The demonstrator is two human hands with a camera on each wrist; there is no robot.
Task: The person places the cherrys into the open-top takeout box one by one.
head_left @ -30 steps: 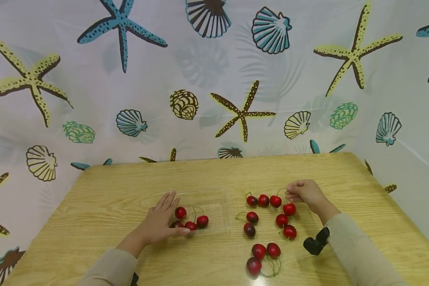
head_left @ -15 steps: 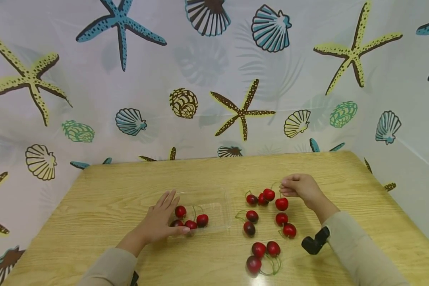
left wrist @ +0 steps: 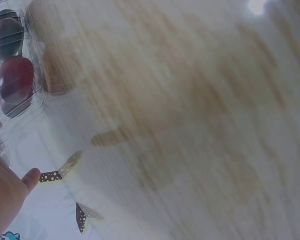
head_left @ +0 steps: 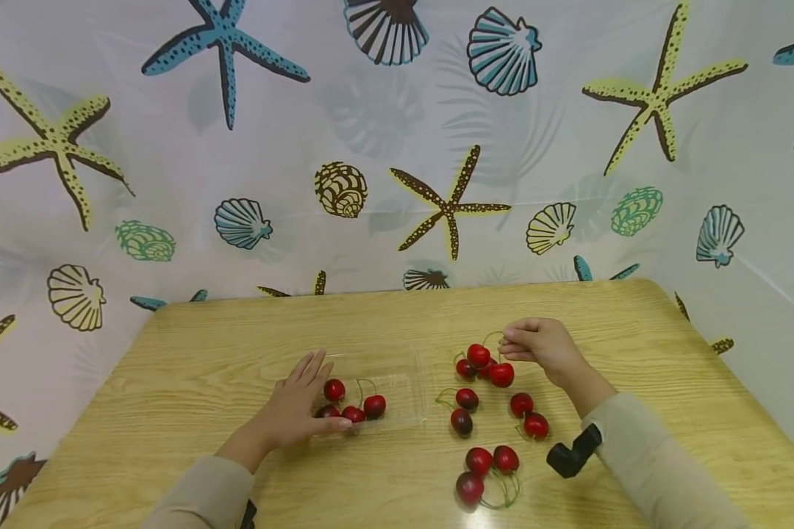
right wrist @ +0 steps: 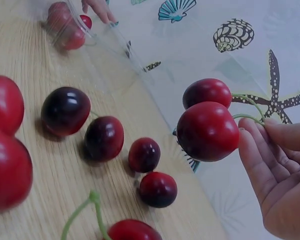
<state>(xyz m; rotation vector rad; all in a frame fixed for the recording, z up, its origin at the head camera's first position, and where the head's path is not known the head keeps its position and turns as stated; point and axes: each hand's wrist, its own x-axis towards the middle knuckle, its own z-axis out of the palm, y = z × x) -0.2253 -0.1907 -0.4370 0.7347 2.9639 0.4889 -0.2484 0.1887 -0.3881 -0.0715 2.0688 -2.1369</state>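
A pair of red cherries [head_left: 501, 375] dangles from green stems pinched between the thumb and fingers of my right hand [head_left: 545, 349]. In the right wrist view the joined stems meet at the fingertips, and the held cherries [right wrist: 208, 131] hang off the table. At the left, my left hand [head_left: 290, 411] lies with straight, spread fingers along the left side of a clear plastic box [head_left: 423, 386]. Inside the box are several cherries [head_left: 374, 406], partly covered by that hand. In the left wrist view, box cherries [left wrist: 16, 75] show through the plastic near part of the hand.
Behind the held pair lie two cherries [head_left: 465, 369]. Two dark cherries [head_left: 462, 422] sit right of the box, another pair [head_left: 536, 426] farther right, and a group of three [head_left: 479, 461] nearer the front of the wooden table [head_left: 238, 345]. A patterned cloth [head_left: 370, 147] hangs behind.
My right hand has lifted the pair of cherries by its stems and moved it left, over the two cherries at the back. My left hand and the box have stayed put.
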